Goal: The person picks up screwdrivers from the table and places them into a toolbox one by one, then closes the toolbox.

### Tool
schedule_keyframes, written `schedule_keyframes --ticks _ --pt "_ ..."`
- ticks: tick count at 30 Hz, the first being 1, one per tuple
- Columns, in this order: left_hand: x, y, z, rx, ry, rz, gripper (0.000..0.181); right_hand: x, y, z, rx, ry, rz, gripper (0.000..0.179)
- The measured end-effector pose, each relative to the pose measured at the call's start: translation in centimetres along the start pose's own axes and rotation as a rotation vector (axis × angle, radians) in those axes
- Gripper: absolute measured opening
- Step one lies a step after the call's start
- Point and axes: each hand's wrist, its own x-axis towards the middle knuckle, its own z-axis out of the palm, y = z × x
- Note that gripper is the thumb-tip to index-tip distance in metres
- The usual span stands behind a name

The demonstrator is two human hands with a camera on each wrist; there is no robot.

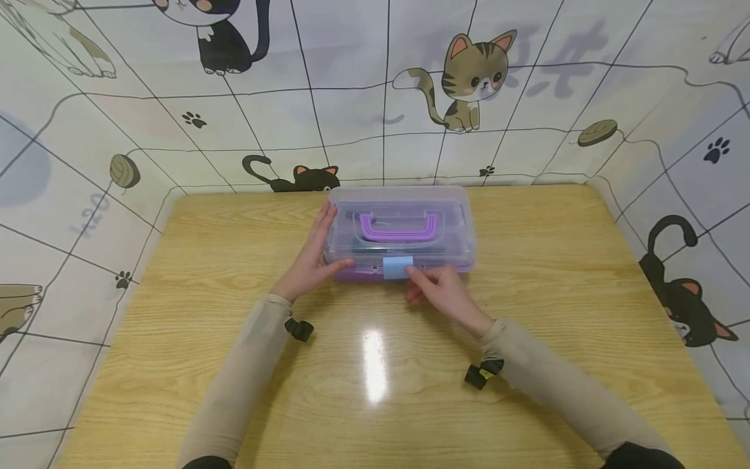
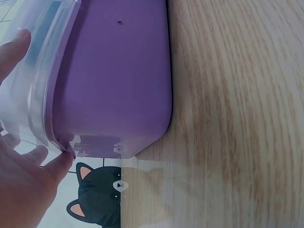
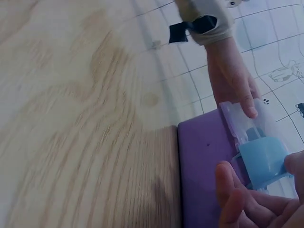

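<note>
A purple plastic box (image 1: 366, 277) with a clear lid (image 1: 457, 225) stands at the back of the table, lid down. Its purple handle (image 1: 398, 236) lies flat on top, and dark shapes show dimly through the lid. My left hand (image 1: 307, 260) rests against the box's left end, fingers extended along the side and thumb (image 2: 14, 50) on the lid's front. With thumb and fingers, my right hand (image 1: 448, 296) pinches the light blue latch (image 3: 263, 161) at the middle of the front. The latch's far edge is partly hidden by the thumb in the right wrist view.
The wood-grain table (image 1: 328, 391) extends in front of the box and to both sides. Behind it rises a white backdrop (image 1: 351, 137) printed with cats and grid lines, which also runs along the left and right. Small black cameras (image 1: 300, 329) are strapped to both wrists.
</note>
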Motion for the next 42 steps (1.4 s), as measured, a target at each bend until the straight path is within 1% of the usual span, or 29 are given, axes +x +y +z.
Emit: schedule_keyframes --ticks 4,8,12,15,19,23,27,29,31,32,38,42 --pt "0.0 0.1 0.0 -0.007 0.004 0.007 0.101 0.0 -0.3 0.3 0.064 -0.002 0.101 0.065" --pt "0.0 0.0 0.0 -0.005 0.004 0.009 0.1 0.0 -0.4 0.6 0.145 -0.002 0.184 0.069" --pt "0.0 0.0 0.1 -0.005 0.008 0.009 0.1 0.0 -0.4 1.0 0.284 -0.017 0.261 0.072" --pt "-0.1 1.6 -0.2 -0.017 0.003 -0.008 0.097 0.0 -0.3 1.1 0.364 -0.023 0.302 0.078" --pt "-0.2 3.7 -0.6 -0.034 -0.002 -0.029 0.092 0.1 0.0 1.2 0.423 -0.032 0.332 0.083" --pt "-0.2 3.9 -0.7 -0.034 -0.002 -0.023 0.091 0.1 0.0 1.3 0.505 -0.042 0.368 0.082" --pt "-0.1 4.1 -0.8 -0.029 -0.005 -0.021 0.09 0.0 -0.1 1.5 0.62 -0.028 0.393 0.076" --pt "-0.1 4.1 -0.7 -0.022 -0.001 -0.021 0.091 0.0 -0.2 1.7 0.679 -0.013 0.392 0.07" --pt "-0.1 3.9 -0.7 -0.018 0.002 -0.024 0.092 0.1 -0.1 1.9 0.716 0.008 0.39 0.066" --pt "-0.1 3.5 -0.6 -0.016 0.005 -0.023 0.093 0.1 -0.1 2.0 0.728 0.018 0.391 0.065" --pt "0.0 0.2 0.0 0.014 0.023 -0.004 0.098 0.3 0.6 1.9 0.706 0.042 0.399 0.066" --pt "0.0 -0.4 -0.1 0.046 0.017 0.033 0.098 0.5 1.0 1.9 0.658 0.076 0.402 0.067"
